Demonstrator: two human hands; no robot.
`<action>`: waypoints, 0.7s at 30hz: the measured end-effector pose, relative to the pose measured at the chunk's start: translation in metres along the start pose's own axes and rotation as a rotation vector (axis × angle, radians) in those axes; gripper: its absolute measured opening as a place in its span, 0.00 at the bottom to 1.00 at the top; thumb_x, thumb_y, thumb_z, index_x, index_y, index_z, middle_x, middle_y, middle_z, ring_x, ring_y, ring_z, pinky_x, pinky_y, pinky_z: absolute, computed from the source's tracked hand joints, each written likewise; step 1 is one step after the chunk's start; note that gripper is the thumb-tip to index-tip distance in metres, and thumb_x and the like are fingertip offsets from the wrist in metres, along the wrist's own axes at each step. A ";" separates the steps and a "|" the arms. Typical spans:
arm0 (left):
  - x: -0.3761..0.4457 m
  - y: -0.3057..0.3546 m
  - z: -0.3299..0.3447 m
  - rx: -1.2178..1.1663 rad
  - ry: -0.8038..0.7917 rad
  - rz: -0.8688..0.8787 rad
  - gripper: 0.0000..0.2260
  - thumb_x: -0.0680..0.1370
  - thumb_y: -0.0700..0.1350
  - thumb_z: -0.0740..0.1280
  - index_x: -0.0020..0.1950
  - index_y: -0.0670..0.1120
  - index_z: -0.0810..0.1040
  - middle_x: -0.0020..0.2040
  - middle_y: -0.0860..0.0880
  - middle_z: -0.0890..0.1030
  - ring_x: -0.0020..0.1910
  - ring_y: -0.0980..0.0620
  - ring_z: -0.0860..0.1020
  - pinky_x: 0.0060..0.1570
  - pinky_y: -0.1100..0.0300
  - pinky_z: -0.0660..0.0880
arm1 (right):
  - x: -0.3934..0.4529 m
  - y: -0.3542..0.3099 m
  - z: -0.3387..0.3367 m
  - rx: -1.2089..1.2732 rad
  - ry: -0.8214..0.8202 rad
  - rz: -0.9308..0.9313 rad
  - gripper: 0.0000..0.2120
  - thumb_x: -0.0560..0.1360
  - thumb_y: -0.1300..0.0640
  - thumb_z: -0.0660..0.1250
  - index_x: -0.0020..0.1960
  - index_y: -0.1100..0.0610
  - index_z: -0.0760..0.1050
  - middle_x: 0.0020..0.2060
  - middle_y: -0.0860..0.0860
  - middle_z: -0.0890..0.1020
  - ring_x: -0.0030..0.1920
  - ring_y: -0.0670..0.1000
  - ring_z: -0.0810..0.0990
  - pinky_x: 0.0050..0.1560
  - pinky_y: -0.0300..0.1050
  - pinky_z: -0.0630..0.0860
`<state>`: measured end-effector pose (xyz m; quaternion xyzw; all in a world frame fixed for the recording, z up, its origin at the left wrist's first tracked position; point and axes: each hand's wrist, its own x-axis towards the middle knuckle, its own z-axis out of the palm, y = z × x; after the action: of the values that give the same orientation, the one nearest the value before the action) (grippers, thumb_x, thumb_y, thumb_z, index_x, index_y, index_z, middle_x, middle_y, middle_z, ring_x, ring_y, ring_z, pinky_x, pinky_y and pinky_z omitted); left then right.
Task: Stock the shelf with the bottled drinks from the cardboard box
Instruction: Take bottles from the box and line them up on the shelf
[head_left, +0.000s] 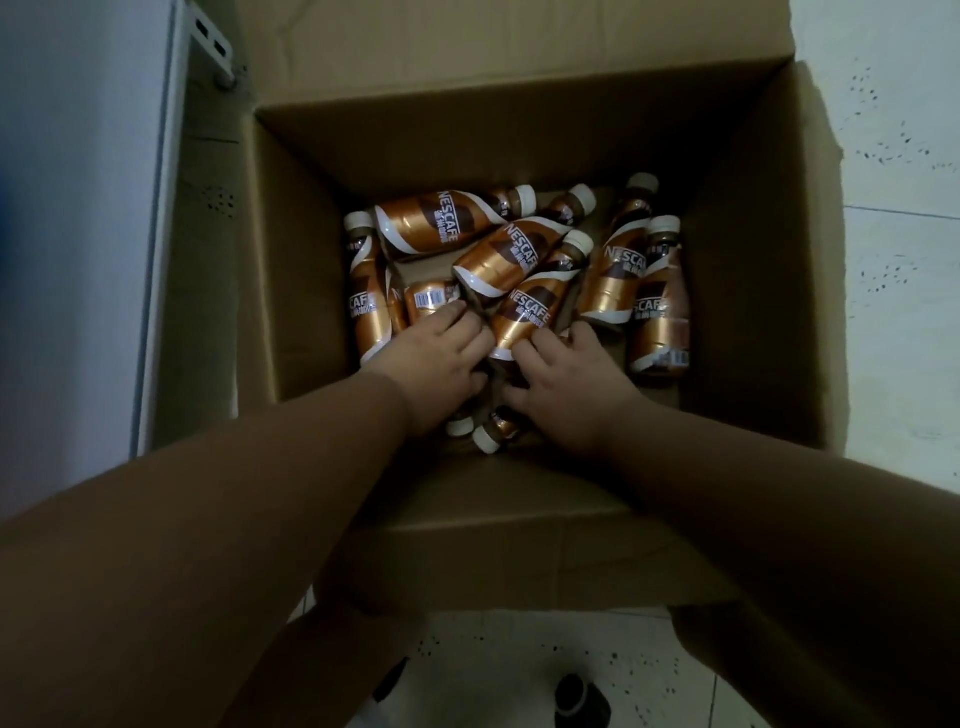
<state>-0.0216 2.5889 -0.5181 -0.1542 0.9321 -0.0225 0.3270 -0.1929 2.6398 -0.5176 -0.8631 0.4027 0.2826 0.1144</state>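
Note:
An open cardboard box (753, 218) stands on the floor below me. Several Nescafe coffee bottles (426, 223) with gold-brown labels and white caps lie jumbled on its bottom. Both my arms reach down into it. My left hand (436, 364) lies palm down on the pile, fingertips touching a bottle with a barcode (428, 299). My right hand (566, 384) lies beside it, fingers spread against the base of a tilted bottle (527, 312). Two bottle necks (488, 436) stick out from under my hands towards me. Whether either hand grips a bottle is hidden by the hands themselves.
A white shelf unit (156, 208) with a metal bracket stands against the box's left side. The box flaps are folded outward on all sides. Speckled pale floor tiles (898, 260) lie to the right and in front, where my dark shoe (576, 701) shows.

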 end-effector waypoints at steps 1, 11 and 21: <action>0.001 0.002 0.001 0.022 0.005 -0.004 0.23 0.75 0.46 0.66 0.70 0.51 0.70 0.73 0.40 0.63 0.72 0.38 0.59 0.72 0.42 0.52 | 0.002 -0.001 0.001 0.002 0.014 0.010 0.25 0.74 0.46 0.66 0.69 0.48 0.68 0.66 0.60 0.66 0.67 0.62 0.63 0.61 0.66 0.64; -0.025 -0.001 -0.038 -0.611 0.260 -0.384 0.21 0.74 0.53 0.67 0.65 0.53 0.71 0.65 0.46 0.71 0.64 0.44 0.68 0.65 0.49 0.64 | -0.033 0.025 -0.038 0.676 0.251 0.298 0.28 0.69 0.48 0.71 0.67 0.49 0.68 0.62 0.49 0.76 0.62 0.54 0.73 0.62 0.54 0.71; -0.183 -0.021 -0.172 -2.014 0.919 -1.065 0.13 0.66 0.34 0.68 0.44 0.48 0.83 0.45 0.47 0.84 0.45 0.50 0.81 0.47 0.45 0.81 | -0.113 0.020 -0.216 1.405 0.699 0.549 0.11 0.71 0.57 0.71 0.54 0.53 0.76 0.46 0.47 0.82 0.51 0.49 0.80 0.54 0.48 0.77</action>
<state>0.0133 2.6144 -0.2693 -0.6770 0.3826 0.5243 -0.3469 -0.1810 2.6065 -0.2758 -0.4998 0.6938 -0.3011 0.4221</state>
